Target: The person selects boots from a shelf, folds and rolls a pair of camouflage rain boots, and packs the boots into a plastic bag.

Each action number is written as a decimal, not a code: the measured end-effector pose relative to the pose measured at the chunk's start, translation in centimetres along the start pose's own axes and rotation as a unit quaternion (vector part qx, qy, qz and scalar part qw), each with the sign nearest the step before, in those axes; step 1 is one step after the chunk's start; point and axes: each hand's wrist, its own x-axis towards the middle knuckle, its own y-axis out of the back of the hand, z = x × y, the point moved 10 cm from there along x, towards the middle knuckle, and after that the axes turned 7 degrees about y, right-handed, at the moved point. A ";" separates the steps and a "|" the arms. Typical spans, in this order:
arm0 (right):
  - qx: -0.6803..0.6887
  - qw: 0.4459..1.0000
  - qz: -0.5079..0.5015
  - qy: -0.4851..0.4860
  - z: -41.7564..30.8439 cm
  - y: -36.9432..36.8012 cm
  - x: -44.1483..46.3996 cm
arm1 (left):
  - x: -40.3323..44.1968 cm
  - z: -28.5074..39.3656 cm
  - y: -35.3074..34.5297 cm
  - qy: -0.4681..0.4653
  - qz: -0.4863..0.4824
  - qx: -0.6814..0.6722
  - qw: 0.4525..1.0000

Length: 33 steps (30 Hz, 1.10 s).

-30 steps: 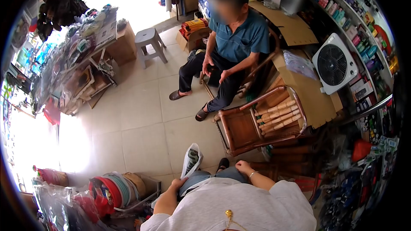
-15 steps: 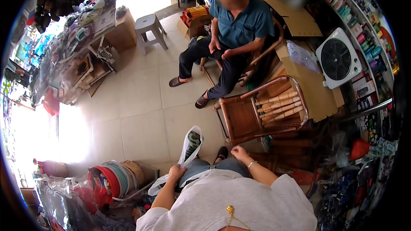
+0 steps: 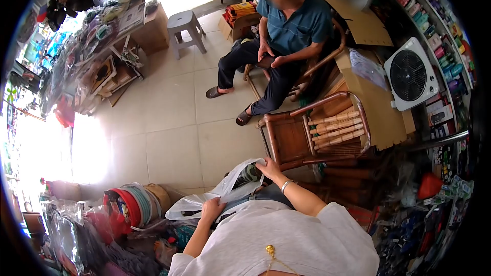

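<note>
A white translucent plastic bag (image 3: 223, 188) stretches across my lap, with a dark green patterned item (image 3: 249, 175) showing inside its right end. My left hand (image 3: 212, 208) is closed on the bag's near edge, toward its left part. At the upper right end of the bag, my right hand (image 3: 269, 168) pinches its edge, with a silver bangle on that wrist. The patterned item lies just left of my right fingers; the plastic covers part of it.
A seated person (image 3: 292, 30) holds a dark object ahead. Right of centre is a bamboo chair (image 3: 291, 140); a grey stool (image 3: 185, 23) stands farther back. A white fan (image 3: 411, 74) is at right, a red bucket (image 3: 127, 207) at lower left, and a goods-laden table (image 3: 130, 20) at upper left.
My right hand has moved forward and left and taken hold of the bag. The bag, earlier hanging beside my left leg, is now spread across my lap. The seated person's hands have come together around a dark object.
</note>
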 end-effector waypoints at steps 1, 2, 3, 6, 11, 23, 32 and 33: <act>-0.050 0.998 -0.029 0.008 2.4 -0.9 0.7 | -0.2 0.2 0.0 -0.002 0.005 -0.003 1.000; -0.099 0.993 -0.059 0.015 2.2 -0.8 0.7 | -0.3 0.2 -0.3 0.001 0.004 -0.003 1.000; -0.075 0.995 -0.054 0.042 1.7 -0.2 0.4 | -0.3 0.1 -0.5 -0.001 0.013 -0.004 1.000; -0.031 0.978 -0.109 0.174 -4.9 1.5 -1.8 | -0.2 -1.3 -0.2 0.046 0.022 -0.011 0.999; 0.059 0.988 -0.067 0.128 -4.6 5.0 -2.8 | -0.2 -2.0 -2.5 0.042 -0.001 -0.036 0.998; 0.219 0.967 -0.086 0.094 -5.3 7.5 0.6 | 1.4 1.4 -2.5 0.043 0.005 -0.036 0.998; 0.155 0.966 -0.192 0.077 -3.4 -1.5 5.1 | 2.1 -3.0 0.0 0.131 0.031 -0.073 0.988; 0.141 0.967 -0.201 0.063 -3.2 -2.6 5.7 | 3.0 -3.8 0.2 0.137 0.020 -0.076 0.987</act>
